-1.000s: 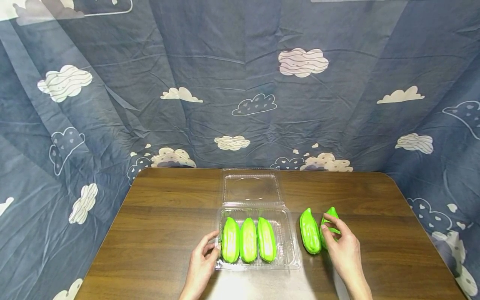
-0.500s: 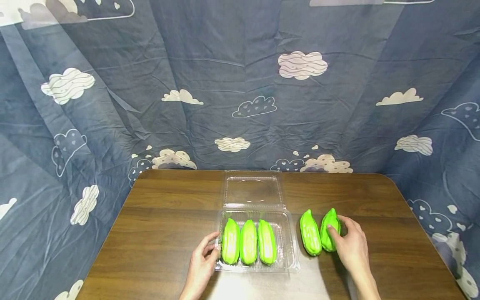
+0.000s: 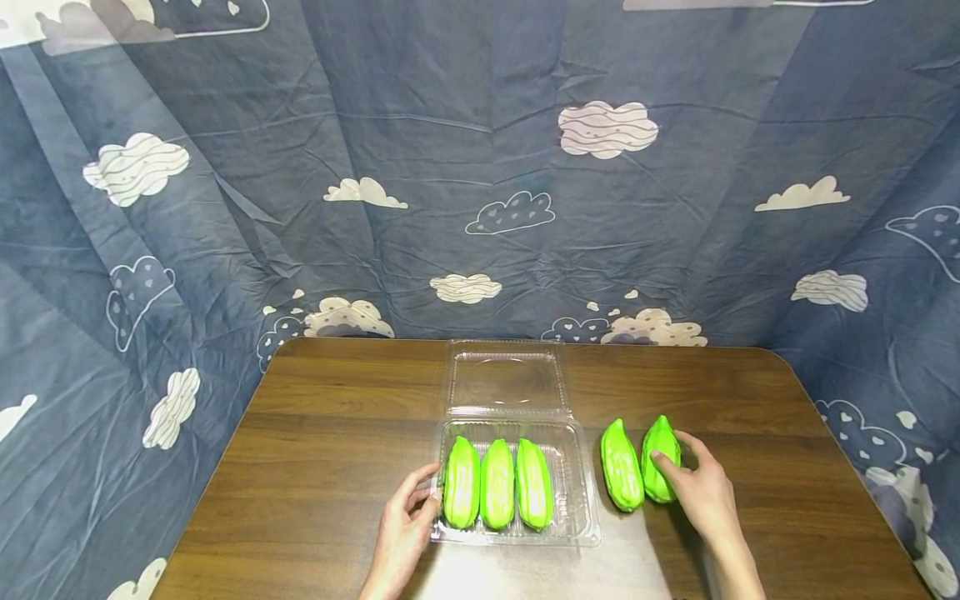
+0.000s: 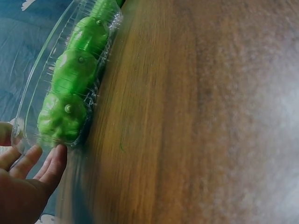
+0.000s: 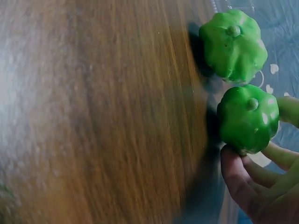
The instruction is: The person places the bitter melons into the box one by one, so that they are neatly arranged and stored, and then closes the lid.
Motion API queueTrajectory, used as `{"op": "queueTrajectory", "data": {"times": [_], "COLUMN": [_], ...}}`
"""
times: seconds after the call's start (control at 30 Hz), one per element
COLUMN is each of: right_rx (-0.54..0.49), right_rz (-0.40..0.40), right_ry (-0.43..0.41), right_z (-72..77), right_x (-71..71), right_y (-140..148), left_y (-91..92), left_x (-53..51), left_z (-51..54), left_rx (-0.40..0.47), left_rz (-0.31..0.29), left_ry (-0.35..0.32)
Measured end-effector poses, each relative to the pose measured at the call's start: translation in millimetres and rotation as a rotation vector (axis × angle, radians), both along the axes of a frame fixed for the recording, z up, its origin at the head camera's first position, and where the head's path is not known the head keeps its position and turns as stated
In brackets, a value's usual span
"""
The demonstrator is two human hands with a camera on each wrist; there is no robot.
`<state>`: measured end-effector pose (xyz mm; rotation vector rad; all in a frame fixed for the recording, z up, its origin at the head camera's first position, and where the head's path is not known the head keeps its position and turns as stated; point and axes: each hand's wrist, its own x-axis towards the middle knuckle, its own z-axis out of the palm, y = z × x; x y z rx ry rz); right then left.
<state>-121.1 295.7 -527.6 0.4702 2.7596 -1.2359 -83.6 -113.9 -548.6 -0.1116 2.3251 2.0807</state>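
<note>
A clear plastic clamshell container (image 3: 573, 500) lies with its lid (image 3: 506, 383) folded back. Inside it, side by side, are three ribbed green bitter melons: left (image 3: 461, 483), middle (image 3: 497, 483) and right (image 3: 533, 485). My left hand (image 3: 405, 525) holds the container's left edge between thumb and fingers, as the left wrist view also shows. To the right of the container, two more melons lie on the table. My right hand (image 3: 705, 492) grips the outer melon (image 5: 247, 119) from its right side, thumb on top. The inner melon (image 5: 233, 46) lies close beside it, untouched.
The wooden table (image 3: 322, 433) ends at a back edge just behind the lid. A blue cloud-print curtain (image 3: 420, 242) hangs behind and at both sides. The container's right part is bare beside the right melon.
My right hand has shifted right and off the top of the outer melon, coming round to its right side to grip it. My left hand stays on the container's edge.
</note>
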Motion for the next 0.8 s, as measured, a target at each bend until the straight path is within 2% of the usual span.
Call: {"op": "queueTrajectory", "data": {"times": [0.13,0.27,0.33,0.43,0.63,0.8], "right_rx": [0.014,0.055,0.083,0.085,0.017,-0.086], "right_rz": [-0.018,-0.065,-0.061,-0.025,0.033,0.074], "right_ry": [0.027,0.130,0.196,0.244,0.270,0.288], "right_z": [-0.3,1.3,5.1,14.4,33.8,38.7], "right_x": [2.8,6.4,7.5,9.7,17.1,21.9], "right_y": [1.3,-1.4,-3.6,-8.1,-25.4,-43.4], "left_y": [0.4,0.3,0.2,0.3,0.7,0.9], "left_x": [0.0,0.7,0.8,0.8,0.4,0.6], "left_z": [-1.0,-1.8,-2.1,-1.9,-2.0,-1.9], "left_rx": [0.004,0.001,-0.005,-0.010,-0.005,0.002], "left_rz": [0.000,-0.002,0.004,0.012,0.010,0.011], "left_ry": [0.008,0.015,0.007,-0.001,-0.001,0.005]}}
